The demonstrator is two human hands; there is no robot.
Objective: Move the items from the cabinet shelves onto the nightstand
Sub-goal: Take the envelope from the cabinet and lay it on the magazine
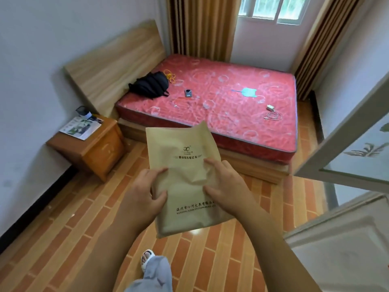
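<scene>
I hold a tan paper package (183, 148) with dark printed lettering out in front of me, above the floor. My left hand (141, 192) grips its left edge, thumb on top. My right hand (225, 184) grips its right side, fingers curled onto the crumpled front. The wooden nightstand (101, 152) stands at the left by the wall, some way ahead of the package. On its top lie a printed booklet (80, 126) and a small dark item (82, 111).
A bed with a red mattress (242, 114) fills the middle, carrying a black bag (150, 85), a small device (188, 93), a teal fan (248, 92) and a white charger (271, 109). An open cabinet door (357, 144) juts in at the right. The floor is brick-patterned tile (73, 228).
</scene>
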